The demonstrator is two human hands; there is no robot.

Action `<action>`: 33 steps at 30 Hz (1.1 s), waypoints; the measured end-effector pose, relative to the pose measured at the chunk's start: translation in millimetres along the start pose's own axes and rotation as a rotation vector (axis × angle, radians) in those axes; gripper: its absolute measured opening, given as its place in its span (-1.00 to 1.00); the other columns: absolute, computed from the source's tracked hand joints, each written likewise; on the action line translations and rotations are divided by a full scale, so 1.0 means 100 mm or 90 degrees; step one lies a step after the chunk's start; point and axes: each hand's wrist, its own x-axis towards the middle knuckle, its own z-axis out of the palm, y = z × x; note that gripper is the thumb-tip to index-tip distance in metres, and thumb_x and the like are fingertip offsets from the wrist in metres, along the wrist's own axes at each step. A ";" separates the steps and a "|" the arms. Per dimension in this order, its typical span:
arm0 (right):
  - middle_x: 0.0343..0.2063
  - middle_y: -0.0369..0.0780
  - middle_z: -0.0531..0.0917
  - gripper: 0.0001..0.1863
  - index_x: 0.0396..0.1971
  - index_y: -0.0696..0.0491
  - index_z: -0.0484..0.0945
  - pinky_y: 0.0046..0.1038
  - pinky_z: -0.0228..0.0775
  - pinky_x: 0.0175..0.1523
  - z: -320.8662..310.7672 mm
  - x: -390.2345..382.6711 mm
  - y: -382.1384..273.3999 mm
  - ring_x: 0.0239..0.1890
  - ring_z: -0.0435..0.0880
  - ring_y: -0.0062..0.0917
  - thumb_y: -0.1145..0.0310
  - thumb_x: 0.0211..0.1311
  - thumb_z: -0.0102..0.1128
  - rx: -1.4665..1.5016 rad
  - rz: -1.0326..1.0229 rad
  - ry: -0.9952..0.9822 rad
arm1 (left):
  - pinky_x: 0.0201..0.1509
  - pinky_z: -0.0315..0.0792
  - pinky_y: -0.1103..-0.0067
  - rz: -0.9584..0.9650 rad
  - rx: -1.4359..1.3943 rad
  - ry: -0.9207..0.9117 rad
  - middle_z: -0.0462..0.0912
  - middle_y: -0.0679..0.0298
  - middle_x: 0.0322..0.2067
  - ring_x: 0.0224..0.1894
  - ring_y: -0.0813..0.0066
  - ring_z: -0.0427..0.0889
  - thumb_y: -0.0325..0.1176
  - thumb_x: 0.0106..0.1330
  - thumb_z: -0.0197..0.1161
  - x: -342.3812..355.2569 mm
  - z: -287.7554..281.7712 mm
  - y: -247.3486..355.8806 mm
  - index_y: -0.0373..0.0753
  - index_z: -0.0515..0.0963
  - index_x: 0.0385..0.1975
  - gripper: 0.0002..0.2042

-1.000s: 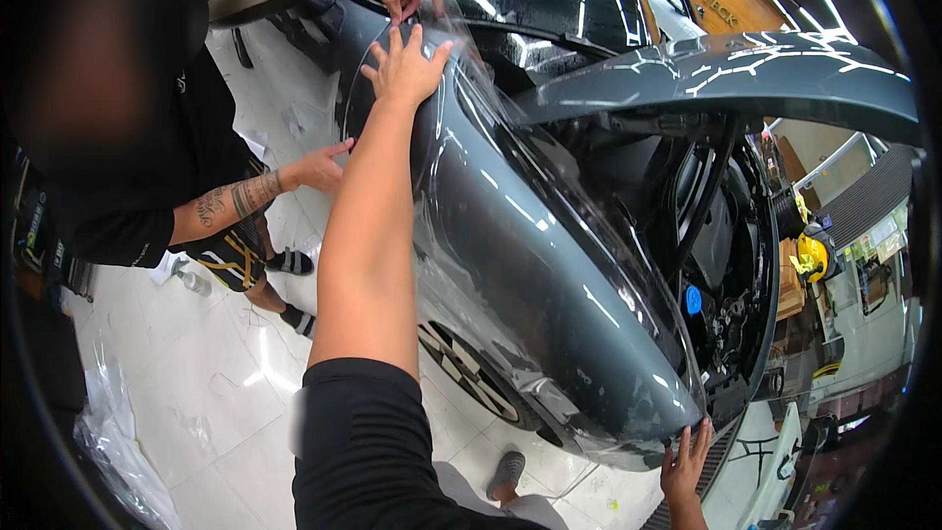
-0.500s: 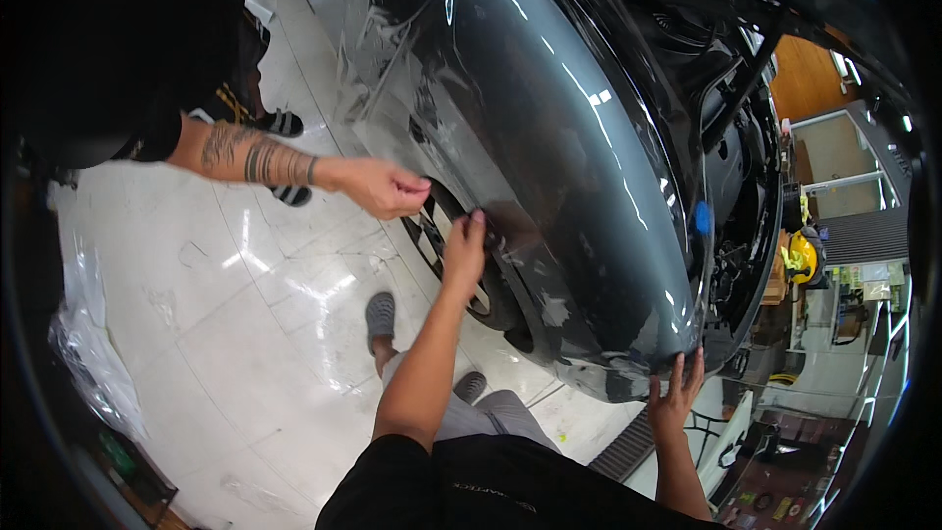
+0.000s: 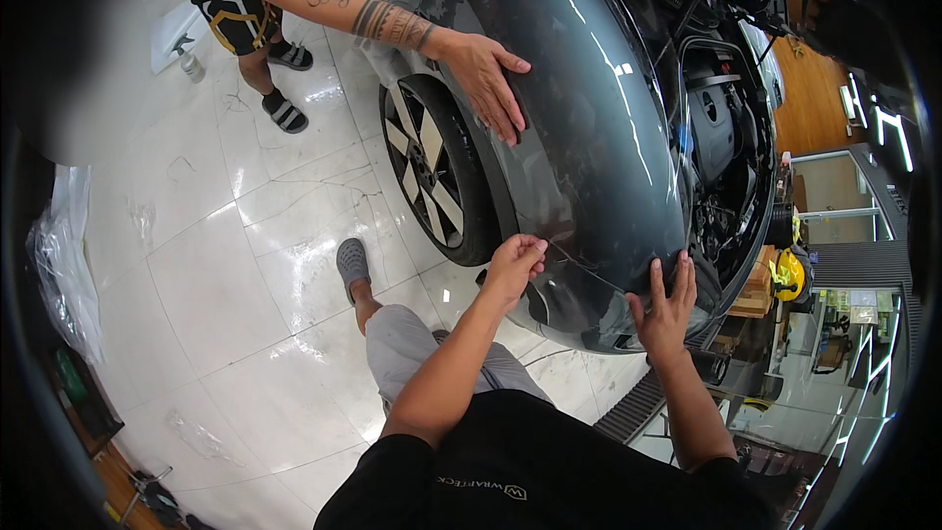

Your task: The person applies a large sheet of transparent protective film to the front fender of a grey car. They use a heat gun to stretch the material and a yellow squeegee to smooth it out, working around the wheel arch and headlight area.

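While the grey car [image 3: 589,59] fills the upper middle of the frame, cut off by the top edge, the pale tiled floor [image 3: 245,275] spreads from its wheel to the left rim, leaving broad standing room. The open engine bay [image 3: 721,128] borders the fender [image 3: 613,137] at upper right, its depths dark. At upper left, a co-worker [image 3: 339,0] is partly blurred and cropped; the co-worker's hand [image 3: 484,79] lies on the fender above the wheel [image 3: 429,172], matt black rubber around pale, angular spokes. Clear film [image 3: 535,177] covers the curved, glossy fender at centre, faintly wrinkled, its limits hard to trace. Right of lower centre, the right hand [image 3: 664,314] rests on the fender's front end, fingers spread apart. Near centre, the left hand [image 3: 517,263] is at the film by the fender's lower side, thumb and fingertips pinched together; whether film lies between them is too fine to make out.
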 end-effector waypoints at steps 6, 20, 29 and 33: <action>0.09 0.00 0.30 -0.37 0.15 0.07 0.34 -0.24 0.27 0.09 -0.07 0.01 0.14 0.04 0.38 -0.16 0.46 0.00 0.30 0.157 0.144 0.086 | -0.25 0.39 0.66 0.035 -0.049 -0.015 0.48 0.35 -0.42 -0.38 0.60 0.46 -0.32 0.31 0.18 0.08 -0.12 -0.18 -0.25 0.47 -0.27 -0.85; -0.40 -0.14 0.50 -0.75 -0.25 0.15 0.52 -0.45 0.39 -0.26 -0.19 0.28 0.28 -0.38 0.54 -0.37 0.43 0.06 0.29 0.316 0.359 0.055 | -0.32 0.42 0.67 0.027 0.023 -0.004 0.54 0.33 -0.47 -0.47 0.61 0.49 -0.36 0.31 0.19 0.24 -0.23 -0.28 -0.27 0.51 -0.33 -0.88; -0.50 -0.25 0.43 -0.85 -0.32 0.18 0.54 -0.58 0.32 -0.32 -0.16 0.05 0.46 -0.45 0.45 -0.58 0.46 0.13 0.24 0.339 0.392 0.030 | -0.31 0.45 0.66 0.059 0.049 0.013 0.55 0.32 -0.46 -0.43 0.60 0.52 -0.34 0.31 0.20 0.19 -0.12 -0.37 -0.30 0.47 -0.34 -0.85; -0.48 -0.19 0.47 -0.85 -0.35 0.15 0.53 -0.48 0.37 -0.32 -0.12 0.05 0.44 -0.44 0.51 -0.43 0.46 0.08 0.26 0.319 0.368 0.055 | -0.31 0.44 0.66 0.075 0.086 0.034 0.58 0.30 -0.45 -0.43 0.61 0.53 -0.32 0.30 0.20 0.20 -0.09 -0.33 -0.32 0.49 -0.33 -0.83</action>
